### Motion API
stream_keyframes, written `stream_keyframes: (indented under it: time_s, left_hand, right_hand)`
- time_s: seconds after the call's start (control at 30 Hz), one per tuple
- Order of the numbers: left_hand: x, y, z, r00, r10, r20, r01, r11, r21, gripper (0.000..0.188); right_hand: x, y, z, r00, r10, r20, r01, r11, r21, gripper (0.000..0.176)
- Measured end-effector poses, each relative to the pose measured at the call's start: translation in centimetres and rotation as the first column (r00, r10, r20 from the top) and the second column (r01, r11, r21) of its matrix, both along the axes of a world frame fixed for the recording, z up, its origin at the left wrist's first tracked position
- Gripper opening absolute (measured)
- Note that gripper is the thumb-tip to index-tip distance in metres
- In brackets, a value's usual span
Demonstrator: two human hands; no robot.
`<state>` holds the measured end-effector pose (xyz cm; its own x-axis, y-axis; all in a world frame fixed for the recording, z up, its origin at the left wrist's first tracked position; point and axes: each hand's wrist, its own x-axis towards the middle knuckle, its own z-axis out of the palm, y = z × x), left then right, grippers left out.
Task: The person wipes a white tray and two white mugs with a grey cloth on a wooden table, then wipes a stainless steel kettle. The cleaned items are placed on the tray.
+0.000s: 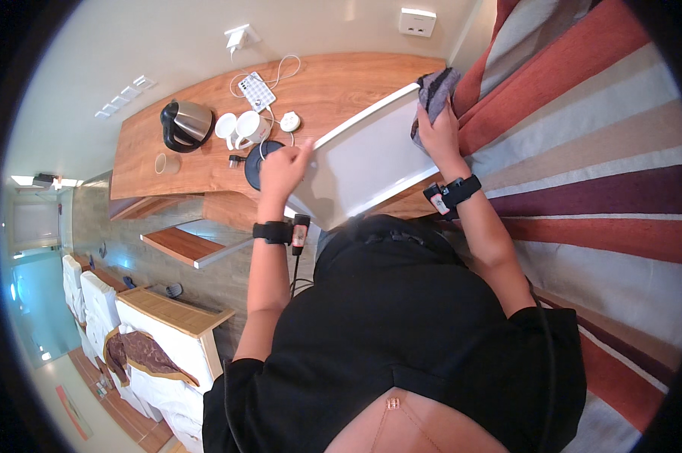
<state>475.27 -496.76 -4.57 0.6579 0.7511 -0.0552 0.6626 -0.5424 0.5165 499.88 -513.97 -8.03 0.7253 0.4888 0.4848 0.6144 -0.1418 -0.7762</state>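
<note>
A pale grey panel or tray with a raised white rim (366,116) slants across the wooden desk in front of my body. My left hand (284,171) is closed around its left end, thumb raised along the corner. At the far right corner, my right hand (441,133) grips a bunched grey cloth with black stripes (438,88) and presses it against the short edge. Beside my left hand lies a round black kettle base (253,164), partly hidden by my fingers. Dark straps with small devices circle both wrists.
A steel kettle (191,124), two white mugs (252,127), a beige cup (167,164), a white power strip (257,90) and cables occupy the wooden desk (341,79). A striped curtain (578,192) hangs close at right. Beds (165,362) stand at lower left.
</note>
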Motion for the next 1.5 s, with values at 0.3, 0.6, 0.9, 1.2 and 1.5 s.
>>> stream_keyframes:
  time_s: [0.3, 0.6, 0.9, 1.2, 1.5]
  left_hand:
    - [9.6, -3.8, 4.1, 0.857, -0.298, 0.419, 0.248, 0.954, 0.172, 0.033]
    - [10.3, -1.6, 3.9, 0.866, -0.027, 0.5, 0.021, 1.0, 0.018, 0.043]
    - [9.7, 2.1, 0.0, 0.843, 0.084, 0.532, -0.035, 0.994, -0.1, 0.048]
    - [10.9, 5.2, 1.0, 0.66, 0.144, 0.737, 0.063, 0.967, -0.245, 0.047]
    - [8.9, 5.8, 2.9, 0.239, 0.625, 0.743, 0.299, 0.681, -0.669, 0.029]
  right_hand:
    - [-0.7, 2.1, 6.6, 0.936, 0.241, 0.257, -0.242, 0.97, -0.027, 0.029]
    - [1.2, -0.1, 4.5, 0.945, 0.315, 0.085, -0.282, 0.921, -0.269, 0.034]
    - [3.0, -2.1, -0.2, 0.842, 0.394, -0.369, -0.463, 0.879, -0.116, 0.039]
    - [0.6, -0.8, 9.1, 0.961, 0.264, 0.086, -0.249, 0.955, -0.159, 0.032]
    - [-4.3, 0.3, 12.1, 0.713, 0.636, -0.296, -0.642, 0.761, 0.089, 0.039]
